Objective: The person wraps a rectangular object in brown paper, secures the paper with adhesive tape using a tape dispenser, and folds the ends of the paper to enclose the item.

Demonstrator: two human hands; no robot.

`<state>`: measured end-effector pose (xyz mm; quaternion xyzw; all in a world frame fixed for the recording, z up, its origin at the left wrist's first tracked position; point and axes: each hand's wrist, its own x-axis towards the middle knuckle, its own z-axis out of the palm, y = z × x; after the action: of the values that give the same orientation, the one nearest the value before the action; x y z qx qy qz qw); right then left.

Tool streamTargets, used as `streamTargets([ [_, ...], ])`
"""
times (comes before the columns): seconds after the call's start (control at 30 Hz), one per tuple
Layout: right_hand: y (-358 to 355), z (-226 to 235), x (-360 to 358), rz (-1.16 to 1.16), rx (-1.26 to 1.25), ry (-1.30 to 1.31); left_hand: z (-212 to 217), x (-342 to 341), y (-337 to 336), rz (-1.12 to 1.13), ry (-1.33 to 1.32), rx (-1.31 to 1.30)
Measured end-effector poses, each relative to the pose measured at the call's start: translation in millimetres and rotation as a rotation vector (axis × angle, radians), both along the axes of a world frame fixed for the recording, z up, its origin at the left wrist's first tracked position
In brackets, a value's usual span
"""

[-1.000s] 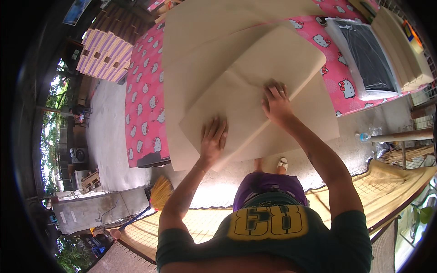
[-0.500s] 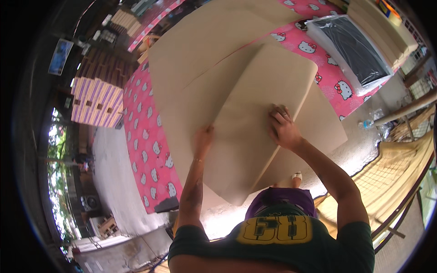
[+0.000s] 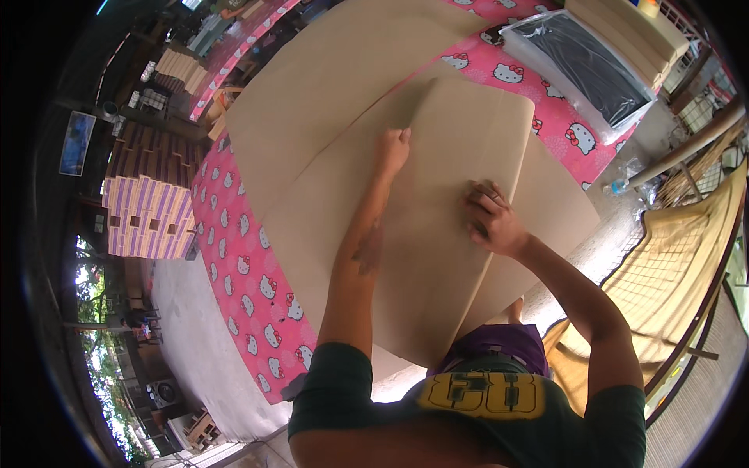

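A large brown sheet (image 3: 312, 117), like paper or thin card, covers much of a table with a pink, cat-patterned cover (image 3: 234, 234). Over it, in front of me, lies a folded brown piece (image 3: 445, 210) with a rounded far corner. My left hand (image 3: 395, 150) is closed at the left edge of this piece, near its far end; what its fingers pinch is hidden. On the piece's right part, close to its right edge, rests my right hand (image 3: 497, 220), fingers curled and a ring on one. Whatever is under those fingers cannot be made out.
A dark panel in clear plastic wrap (image 3: 589, 70) lies at the far right, beside long brown cartons (image 3: 624, 31). Stacked boxes with purple stripes (image 3: 152, 210) stand left of the table. To the right are a wooden pole (image 3: 683, 148) and a yellow mesh sheet (image 3: 655, 273).
My left hand has slid away from me along the left edge of the folded piece. My right hand stays at nearly the same spot on it. The view has shifted slightly.
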<state>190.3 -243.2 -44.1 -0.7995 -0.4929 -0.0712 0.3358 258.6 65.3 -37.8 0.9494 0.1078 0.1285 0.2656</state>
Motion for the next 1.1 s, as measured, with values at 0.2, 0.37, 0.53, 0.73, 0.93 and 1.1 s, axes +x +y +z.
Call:
streamTargets([
  [0.2,-1,2,-1,-0.022,-0.033,0.005,-3,-149,8,0.032,0.055,-0.118],
  [0.37,-3,-3,-1,-0.048,-0.028,0.009,9,-259,4,0.191,0.14,-0.135],
  [0.53,-3,-2,-1,-0.006,-0.031,0.06,20,-262,-4,0.187,0.012,-0.204],
  [0.73,-7,-2,3,-0.007,-0.039,0.072,0,-101,-17,0.131,0.086,-0.113],
  [0.93,-1,-2,1,0.004,-0.002,0.062,2,46,-12,0.063,-0.007,0.003],
  [1.1,1,0,1,0.002,0.012,0.023,-10,-3,-2,0.036,-0.088,-0.053],
])
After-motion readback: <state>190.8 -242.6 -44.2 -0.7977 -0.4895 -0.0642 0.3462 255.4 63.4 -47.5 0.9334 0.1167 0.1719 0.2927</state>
